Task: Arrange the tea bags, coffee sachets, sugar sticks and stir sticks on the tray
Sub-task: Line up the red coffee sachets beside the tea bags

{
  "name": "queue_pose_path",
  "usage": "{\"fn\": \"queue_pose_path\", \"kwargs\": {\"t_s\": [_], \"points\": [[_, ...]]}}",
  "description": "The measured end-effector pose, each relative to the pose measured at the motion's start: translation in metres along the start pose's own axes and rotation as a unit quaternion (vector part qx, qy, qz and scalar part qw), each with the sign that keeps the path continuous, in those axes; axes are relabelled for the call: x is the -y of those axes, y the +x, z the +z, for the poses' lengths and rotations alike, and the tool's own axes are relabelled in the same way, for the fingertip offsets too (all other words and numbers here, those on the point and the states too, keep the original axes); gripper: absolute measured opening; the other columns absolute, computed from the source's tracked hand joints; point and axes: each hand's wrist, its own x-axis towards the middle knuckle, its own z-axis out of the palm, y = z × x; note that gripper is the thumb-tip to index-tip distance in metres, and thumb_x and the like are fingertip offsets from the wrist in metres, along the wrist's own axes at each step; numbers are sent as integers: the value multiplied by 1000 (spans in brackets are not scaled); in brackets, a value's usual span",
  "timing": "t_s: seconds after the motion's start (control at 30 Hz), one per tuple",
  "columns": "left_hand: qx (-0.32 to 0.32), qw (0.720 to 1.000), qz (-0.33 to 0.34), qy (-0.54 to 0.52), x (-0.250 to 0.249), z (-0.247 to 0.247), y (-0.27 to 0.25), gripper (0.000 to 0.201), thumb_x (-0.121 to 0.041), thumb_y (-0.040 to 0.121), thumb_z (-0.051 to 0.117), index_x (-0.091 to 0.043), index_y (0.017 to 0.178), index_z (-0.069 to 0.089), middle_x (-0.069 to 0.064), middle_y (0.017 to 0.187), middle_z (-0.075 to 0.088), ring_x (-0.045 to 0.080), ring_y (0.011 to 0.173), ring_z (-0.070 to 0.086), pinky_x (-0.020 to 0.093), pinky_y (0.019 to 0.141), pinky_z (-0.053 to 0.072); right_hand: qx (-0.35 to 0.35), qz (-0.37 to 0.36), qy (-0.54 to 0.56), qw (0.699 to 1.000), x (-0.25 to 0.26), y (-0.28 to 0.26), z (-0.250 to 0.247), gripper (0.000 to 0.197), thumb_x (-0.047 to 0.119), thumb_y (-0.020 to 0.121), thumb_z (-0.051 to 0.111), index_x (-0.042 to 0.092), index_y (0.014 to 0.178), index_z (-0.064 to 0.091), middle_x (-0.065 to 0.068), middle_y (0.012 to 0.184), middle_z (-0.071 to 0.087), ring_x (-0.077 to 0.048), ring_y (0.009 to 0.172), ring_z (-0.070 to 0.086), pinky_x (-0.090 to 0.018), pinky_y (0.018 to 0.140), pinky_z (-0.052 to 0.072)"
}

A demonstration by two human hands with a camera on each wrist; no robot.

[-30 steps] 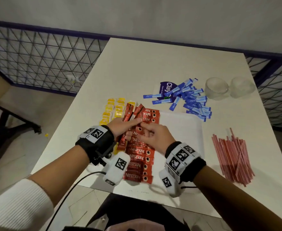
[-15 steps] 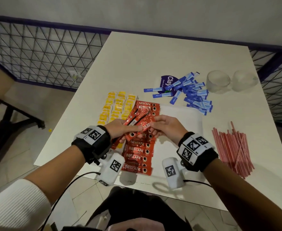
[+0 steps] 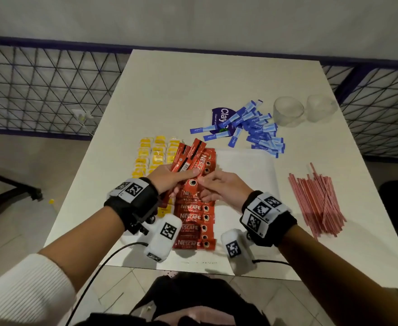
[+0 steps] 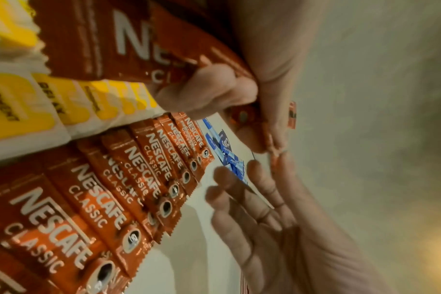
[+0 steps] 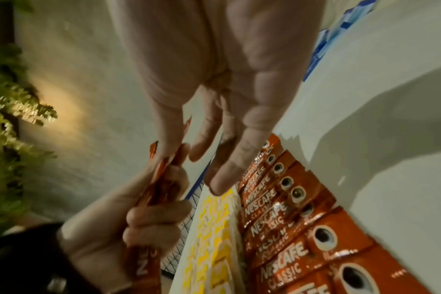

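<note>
On the white bench, the left hand (image 3: 167, 177) grips a bunch of red coffee sachets (image 3: 188, 158) over the tray (image 3: 245, 168), while the right hand (image 3: 219, 187) pinches one by its end, and these look light, thin, bendy and slippery.

Red coffee sachets (image 3: 194, 217) with white lettering lie beside yellow-and-white tea bags (image 3: 157, 154). Blue sugar sticks (image 3: 261, 135) and red-and-white striped stir sticks (image 3: 318, 203) rest on a white counter (image 3: 193, 85).
</note>
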Motion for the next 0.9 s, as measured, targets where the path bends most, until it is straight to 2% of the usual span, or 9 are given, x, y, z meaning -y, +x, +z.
{"fn": "queue_pose_path", "kwargs": {"t_s": [0.13, 0.3, 0.37, 0.43, 0.5, 0.57, 0.63, 0.77, 0.9], "points": [[19, 1000, -5, 3, 4, -2, -2, 39, -37, 81, 67, -15, 54, 49, -5, 33, 44, 6, 28, 37, 16, 39, 36, -20, 23, 109, 994, 4, 0, 11, 11, 7, 90, 55, 7, 81, 49, -15, 77, 60, -20, 65, 64, -27, 65, 57], [37, 999, -7, -5, 7, -6, 0, 35, -39, 82, 65, -13, 63, 52, -4, 34, 46, 7, 29, 38, 16, 38, 37, -26, 1, 146, 989, 4, 1, 18, 18, 0, 85, 60, 7, 92, 45, -14, 80, 61, -18, 62, 64, -31, 69, 58], [14, 1000, 2, -16, 7, -8, 1, 36, -38, 82, 66, -14, 60, 50, -5, 34, 46, 6, 28, 38, 15, 37, 37, -32, 4, 115, 993, 5, 3, 15, 17, 3, 84, 62, 7, 90, 47, -12, 76, 60, -15, 59, 62, -28, 67, 58], [-19, 1000, 5, -21, 6, -12, 4, 34, -38, 81, 67, -15, 62, 50, -7, 35, 47, 5, 28, 39, 14, 36, 37, -37, 25, 30, 999, 5, 6, 11, 16, 7, 83, 65, 9, 93, 53, -10, 78, 62, -14, 63, 61, -25, 67, 57], [-37, 999, 8, -4, 5, -17, 7, 28, -38, 79, 69, -18, 67, 55, -9, 43, 55, 4, 30, 45, 13, 37, 39, -34, 44, -58, 997, 4, 6, 6, 19, 11, 83, 66, 10, 99, 57, -4, 81, 63, -11, 66, 61, -20, 64, 55], [-30, 999, 15, 38, 6, -22, 9, 26, -35, 78, 71, -18, 66, 56, -9, 46, 55, 3, 31, 46, 12, 37, 38, -32, 46, -104, 993, 2, 5, 2, 20, 14, 83, 66, 11, 102, 62, 2, 83, 64, -7, 68, 61, -12, 57, 50], [-12, 997, 6, 78, 8, -25, 11, 26, -32, 78, 72, -17, 65, 55, -9, 42, 53, 4, 31, 43, 13, 35, 35, -39, 41, -135, 989, -1, 3, -1, 21, 17, 83, 66, 11, 103, 66, 3, 86, 65, -7, 72, 61, -12, 60, 48], [1, 993, -18, 114, 16, -25, 13, 21, -32, 79, 71, -15, 73, 60, 2, 62, 60, 15, 48, 50, 20, 44, 40, -55, 68, -125, 988, -8, 1, -10, 15, 18, 85, 64, 13, 99, 65, 2, 73, 60, -8, 61, 53, -18, 58, 49], [-15, 992, -25, 126, 25, -22, 13, 20, -29, 83, 68, -17, 71, 57, -6, 48, 53, 6, 34, 41, 16, 37, 35, -26, 111, -37, 993, -18, -2, -19, 36, 2, 82, 65, 3, 116, 55, -9, 75, 60, -15, 62, 56, -23, 63, 54]]}}
